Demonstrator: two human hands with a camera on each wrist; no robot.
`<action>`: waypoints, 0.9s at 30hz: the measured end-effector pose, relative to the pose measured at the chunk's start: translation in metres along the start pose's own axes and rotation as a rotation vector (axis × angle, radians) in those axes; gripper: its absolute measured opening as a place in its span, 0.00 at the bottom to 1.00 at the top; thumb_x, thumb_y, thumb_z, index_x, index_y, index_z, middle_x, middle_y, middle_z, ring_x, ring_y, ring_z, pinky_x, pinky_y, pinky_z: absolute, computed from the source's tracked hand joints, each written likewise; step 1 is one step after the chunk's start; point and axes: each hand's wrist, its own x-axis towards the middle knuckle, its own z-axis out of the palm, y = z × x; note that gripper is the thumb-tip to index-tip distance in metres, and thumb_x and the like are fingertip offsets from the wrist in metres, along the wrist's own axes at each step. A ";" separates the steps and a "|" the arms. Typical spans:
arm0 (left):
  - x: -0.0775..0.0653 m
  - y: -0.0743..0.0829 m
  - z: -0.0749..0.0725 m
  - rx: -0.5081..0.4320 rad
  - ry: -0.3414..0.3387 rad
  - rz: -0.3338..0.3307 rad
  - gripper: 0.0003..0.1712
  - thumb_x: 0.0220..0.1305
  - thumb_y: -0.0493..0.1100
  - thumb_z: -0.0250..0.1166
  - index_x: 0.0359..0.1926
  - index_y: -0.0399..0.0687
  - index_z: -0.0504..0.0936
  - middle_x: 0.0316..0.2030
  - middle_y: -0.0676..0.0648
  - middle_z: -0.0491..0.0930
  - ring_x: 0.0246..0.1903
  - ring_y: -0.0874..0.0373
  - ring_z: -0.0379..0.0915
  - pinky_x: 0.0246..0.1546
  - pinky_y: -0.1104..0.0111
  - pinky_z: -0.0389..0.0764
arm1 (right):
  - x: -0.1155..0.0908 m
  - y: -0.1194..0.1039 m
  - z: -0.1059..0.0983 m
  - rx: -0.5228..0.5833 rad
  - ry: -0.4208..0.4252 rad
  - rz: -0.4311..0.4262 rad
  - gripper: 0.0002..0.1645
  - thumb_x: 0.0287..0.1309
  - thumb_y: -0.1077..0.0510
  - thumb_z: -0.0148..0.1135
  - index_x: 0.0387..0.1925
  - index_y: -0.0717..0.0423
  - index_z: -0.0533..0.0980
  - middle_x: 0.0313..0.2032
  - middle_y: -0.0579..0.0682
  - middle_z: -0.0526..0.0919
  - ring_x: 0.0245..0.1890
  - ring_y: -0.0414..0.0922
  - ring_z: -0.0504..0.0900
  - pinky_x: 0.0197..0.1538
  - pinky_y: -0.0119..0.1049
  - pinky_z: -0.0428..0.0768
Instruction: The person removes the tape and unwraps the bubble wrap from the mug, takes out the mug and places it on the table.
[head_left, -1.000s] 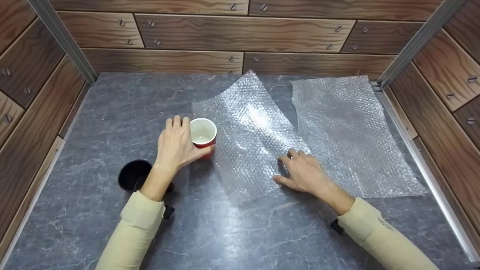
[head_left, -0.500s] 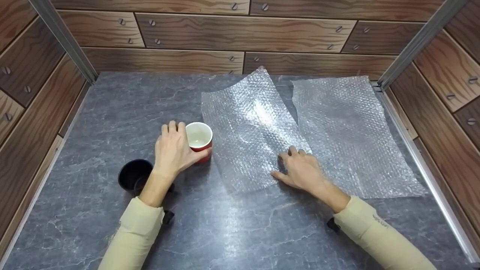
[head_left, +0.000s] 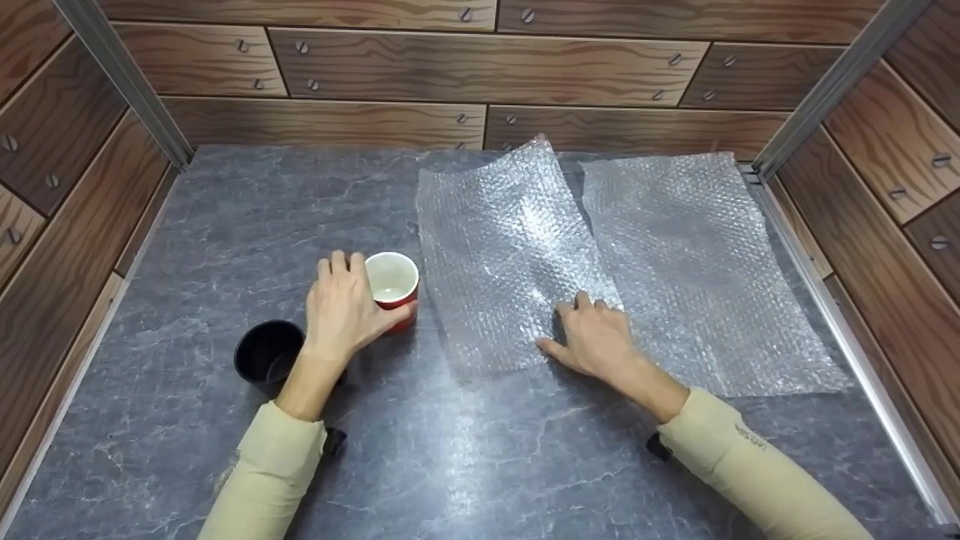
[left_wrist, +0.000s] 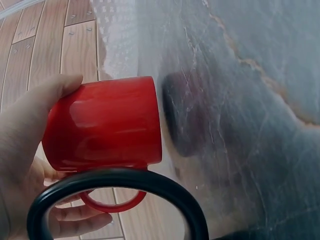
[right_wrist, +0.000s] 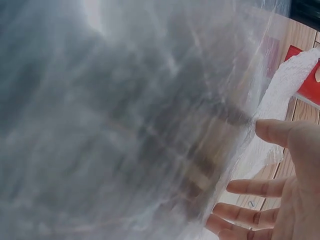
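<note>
My left hand [head_left: 341, 304] grips a red mug [head_left: 397, 306] with a white inside, thumb on the near side and fingers on the far side. The left wrist view shows the red mug's handle below its body; whether its base touches the table is hard to tell. A bubble wrap sheet [head_left: 510, 255] lies just right of the mug. My right hand [head_left: 600, 337] rests its fingertips on that sheet's near right part. In the right wrist view the fingers are spread and fairly straight at the edge of the wrap [right_wrist: 285, 90].
A black mug [head_left: 259, 352] stands by my left forearm, partly covered by it; its handle [left_wrist: 117, 177] arches across the left wrist view. Another bubble wrap sheet [head_left: 682, 277] lies on the right of the grey marbled table [head_left: 247, 202]. Wood-patterned walls enclose the back and sides.
The left hand and red mug have moved left and nearer, off the bubble wrap. The first sheet's far left corner has swung right and away; the right hand has shifted slightly left.
</note>
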 end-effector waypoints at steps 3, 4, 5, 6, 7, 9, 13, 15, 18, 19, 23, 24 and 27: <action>-0.001 0.000 0.001 -0.002 -0.001 -0.005 0.57 0.38 0.75 0.80 0.50 0.30 0.77 0.45 0.31 0.78 0.45 0.34 0.77 0.35 0.47 0.89 | 0.000 -0.002 0.000 0.006 0.000 0.009 0.44 0.58 0.24 0.67 0.52 0.61 0.82 0.41 0.65 0.84 0.29 0.59 0.84 0.25 0.50 0.86; -0.001 0.000 0.002 -0.004 -0.002 -0.007 0.56 0.38 0.75 0.80 0.50 0.30 0.77 0.45 0.31 0.78 0.45 0.34 0.77 0.36 0.47 0.89 | 0.000 -0.003 0.001 0.008 -0.003 0.011 0.44 0.58 0.24 0.67 0.52 0.61 0.82 0.43 0.66 0.84 0.30 0.60 0.85 0.26 0.51 0.86; -0.001 -0.001 0.002 -0.007 -0.001 -0.010 0.56 0.38 0.75 0.80 0.49 0.30 0.77 0.45 0.31 0.78 0.45 0.34 0.77 0.36 0.46 0.89 | 0.000 -0.003 0.001 0.006 -0.006 0.012 0.44 0.59 0.25 0.67 0.52 0.61 0.81 0.44 0.66 0.85 0.31 0.61 0.85 0.26 0.51 0.86; -0.001 -0.001 0.003 -0.011 0.001 -0.012 0.56 0.38 0.74 0.81 0.49 0.30 0.77 0.45 0.31 0.78 0.45 0.34 0.77 0.36 0.46 0.89 | 0.000 -0.004 0.001 0.005 -0.012 0.014 0.45 0.59 0.24 0.66 0.52 0.61 0.81 0.45 0.67 0.85 0.32 0.61 0.85 0.27 0.52 0.87; -0.001 -0.001 0.003 -0.014 0.000 -0.017 0.56 0.37 0.74 0.81 0.49 0.30 0.77 0.45 0.31 0.78 0.45 0.34 0.77 0.36 0.46 0.89 | 0.001 -0.004 0.000 0.004 -0.018 0.016 0.45 0.59 0.24 0.66 0.53 0.61 0.81 0.47 0.68 0.85 0.32 0.61 0.86 0.28 0.52 0.87; -0.001 -0.001 0.004 -0.018 0.000 -0.023 0.56 0.37 0.74 0.81 0.49 0.30 0.77 0.45 0.31 0.78 0.46 0.34 0.77 0.37 0.46 0.89 | 0.001 -0.006 0.000 -0.003 -0.024 0.021 0.46 0.60 0.23 0.65 0.54 0.61 0.81 0.48 0.68 0.85 0.32 0.61 0.86 0.28 0.52 0.88; 0.000 -0.002 0.004 -0.023 -0.019 -0.038 0.56 0.38 0.74 0.81 0.49 0.30 0.77 0.46 0.31 0.78 0.47 0.33 0.77 0.37 0.46 0.89 | 0.002 -0.009 0.000 -0.017 -0.015 0.025 0.47 0.59 0.22 0.65 0.53 0.61 0.81 0.46 0.67 0.85 0.28 0.57 0.84 0.25 0.49 0.86; 0.000 -0.002 0.004 -0.028 -0.031 -0.043 0.56 0.39 0.74 0.80 0.49 0.29 0.77 0.46 0.31 0.77 0.46 0.34 0.77 0.37 0.46 0.89 | 0.003 -0.011 0.000 -0.023 0.006 0.019 0.46 0.59 0.23 0.65 0.51 0.61 0.82 0.43 0.65 0.85 0.25 0.56 0.83 0.23 0.47 0.85; 0.000 -0.002 0.004 -0.034 -0.041 -0.045 0.56 0.40 0.74 0.80 0.49 0.29 0.76 0.46 0.31 0.77 0.46 0.34 0.77 0.37 0.46 0.89 | 0.003 -0.014 0.000 -0.026 0.038 0.006 0.45 0.60 0.23 0.65 0.48 0.62 0.82 0.39 0.64 0.85 0.24 0.55 0.83 0.22 0.47 0.85; 0.000 -0.002 0.004 -0.036 -0.043 -0.044 0.55 0.40 0.74 0.80 0.49 0.29 0.76 0.46 0.31 0.77 0.45 0.34 0.77 0.38 0.46 0.89 | 0.004 -0.015 0.000 -0.025 0.044 0.004 0.44 0.60 0.23 0.65 0.47 0.62 0.82 0.39 0.63 0.85 0.25 0.55 0.83 0.22 0.47 0.85; 0.000 -0.002 0.003 -0.037 -0.046 -0.041 0.56 0.40 0.74 0.81 0.49 0.28 0.77 0.45 0.30 0.77 0.45 0.33 0.77 0.38 0.46 0.89 | 0.005 -0.020 0.000 -0.018 0.053 0.002 0.44 0.60 0.23 0.65 0.44 0.62 0.82 0.41 0.65 0.87 0.25 0.56 0.84 0.23 0.48 0.86; 0.000 -0.002 0.003 -0.036 -0.047 -0.041 0.56 0.40 0.74 0.81 0.49 0.28 0.77 0.45 0.30 0.77 0.45 0.33 0.77 0.38 0.46 0.89 | 0.006 -0.021 0.000 -0.016 0.052 0.004 0.44 0.60 0.23 0.65 0.44 0.62 0.82 0.41 0.65 0.87 0.25 0.56 0.85 0.23 0.48 0.86; 0.000 -0.003 0.002 -0.032 -0.044 -0.040 0.56 0.40 0.73 0.81 0.49 0.27 0.77 0.45 0.30 0.77 0.45 0.34 0.77 0.38 0.46 0.89 | 0.007 -0.023 -0.001 -0.015 0.046 0.005 0.44 0.60 0.23 0.64 0.43 0.62 0.83 0.42 0.66 0.87 0.24 0.55 0.84 0.23 0.48 0.86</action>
